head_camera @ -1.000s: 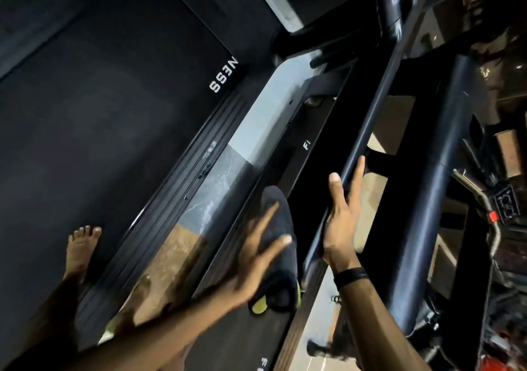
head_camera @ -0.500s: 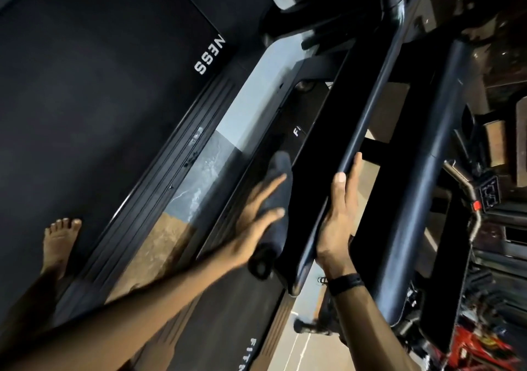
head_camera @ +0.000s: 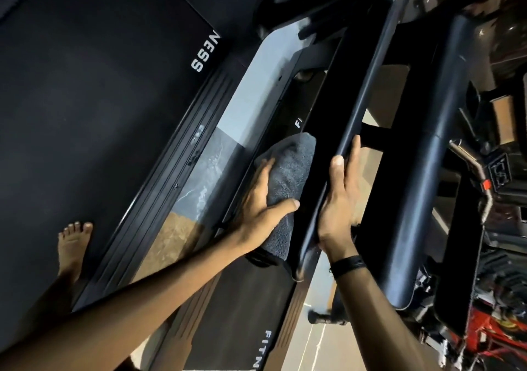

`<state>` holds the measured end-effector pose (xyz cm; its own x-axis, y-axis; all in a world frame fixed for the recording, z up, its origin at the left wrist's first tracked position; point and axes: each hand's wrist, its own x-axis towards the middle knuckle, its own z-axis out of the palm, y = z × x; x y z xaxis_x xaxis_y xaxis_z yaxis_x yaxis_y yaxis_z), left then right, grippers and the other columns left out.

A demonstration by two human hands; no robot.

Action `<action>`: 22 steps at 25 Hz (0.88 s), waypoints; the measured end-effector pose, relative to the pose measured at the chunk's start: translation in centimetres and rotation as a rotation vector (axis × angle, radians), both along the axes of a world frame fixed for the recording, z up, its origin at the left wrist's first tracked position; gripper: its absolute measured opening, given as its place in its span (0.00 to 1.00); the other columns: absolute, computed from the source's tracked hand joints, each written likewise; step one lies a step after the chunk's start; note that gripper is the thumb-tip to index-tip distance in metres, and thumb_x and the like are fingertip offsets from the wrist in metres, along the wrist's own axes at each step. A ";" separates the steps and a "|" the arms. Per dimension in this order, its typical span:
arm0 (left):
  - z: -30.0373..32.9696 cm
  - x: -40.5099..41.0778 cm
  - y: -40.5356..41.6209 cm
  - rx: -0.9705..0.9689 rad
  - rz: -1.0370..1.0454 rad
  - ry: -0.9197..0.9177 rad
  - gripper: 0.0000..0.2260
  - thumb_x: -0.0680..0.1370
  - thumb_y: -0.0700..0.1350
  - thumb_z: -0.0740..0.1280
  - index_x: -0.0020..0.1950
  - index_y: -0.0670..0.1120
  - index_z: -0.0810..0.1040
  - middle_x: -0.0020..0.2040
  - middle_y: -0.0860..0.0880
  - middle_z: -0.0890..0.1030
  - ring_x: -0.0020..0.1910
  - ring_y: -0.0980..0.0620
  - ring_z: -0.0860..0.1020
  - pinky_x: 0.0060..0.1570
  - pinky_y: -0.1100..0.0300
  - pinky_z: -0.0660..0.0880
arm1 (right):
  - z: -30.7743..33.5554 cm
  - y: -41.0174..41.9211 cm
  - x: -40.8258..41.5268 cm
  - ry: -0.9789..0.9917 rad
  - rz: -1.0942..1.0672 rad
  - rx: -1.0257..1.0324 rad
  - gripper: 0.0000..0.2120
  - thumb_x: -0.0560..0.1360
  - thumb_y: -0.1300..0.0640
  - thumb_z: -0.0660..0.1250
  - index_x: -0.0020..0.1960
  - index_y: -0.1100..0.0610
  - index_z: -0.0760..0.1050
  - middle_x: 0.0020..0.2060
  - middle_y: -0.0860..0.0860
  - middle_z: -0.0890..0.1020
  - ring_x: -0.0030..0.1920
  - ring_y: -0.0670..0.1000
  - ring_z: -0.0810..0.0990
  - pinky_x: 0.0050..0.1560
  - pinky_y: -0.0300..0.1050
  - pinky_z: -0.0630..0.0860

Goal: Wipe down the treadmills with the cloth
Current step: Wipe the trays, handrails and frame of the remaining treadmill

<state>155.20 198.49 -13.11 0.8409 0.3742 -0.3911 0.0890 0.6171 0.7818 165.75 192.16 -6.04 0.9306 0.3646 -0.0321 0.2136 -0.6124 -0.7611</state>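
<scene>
Dark treadmill belt (head_camera: 85,108) — a bare foot (head_camera: 74,242) stands on it.

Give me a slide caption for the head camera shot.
Left hand presses a grey microfibre cloth against a black treadmill handrail while the right hand grips it.

cloth (head_camera: 291,168): grey, fluffy, bunched against the black handrail's inner side
handrail (head_camera: 346,131): glossy black, slanted

bare foot (head_camera: 74,239) on dark mat | black wristband (head_camera: 346,265) | red equipment (head_camera: 484,339) lower right
</scene>
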 end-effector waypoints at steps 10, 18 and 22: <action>0.9 -2.5 6.1 0.014 -0.167 0.033 0.20 0.61 0.55 0.64 0.43 0.40 0.74 0.44 0.43 0.78 0.47 0.48 0.75 0.58 0.51 0.71 | 4.7 2.6 -1.3 -0.587 0.728 -0.834 0.43 0.66 0.56 0.68 0.80 0.49 0.60 0.81 0.56 0.53 0.81 0.59 0.45 0.77 0.66 0.39; 3.2 -5.5 10.1 0.365 -0.154 -0.040 0.28 0.66 0.45 0.59 0.64 0.36 0.78 0.60 0.45 0.81 0.61 0.48 0.77 0.65 0.53 0.70 | 6.6 6.8 -3.1 -0.624 0.881 -0.599 0.16 0.63 0.62 0.69 0.51 0.52 0.79 0.46 0.45 0.80 0.57 0.50 0.76 0.72 0.63 0.54; 3.1 -5.6 3.4 0.314 -0.163 -0.006 0.32 0.69 0.42 0.56 0.74 0.38 0.70 0.73 0.43 0.71 0.73 0.50 0.68 0.75 0.49 0.61 | 4.6 3.1 -2.8 -0.537 0.817 -0.607 0.20 0.56 0.63 0.63 0.46 0.51 0.80 0.49 0.46 0.82 0.62 0.55 0.78 0.70 0.63 0.54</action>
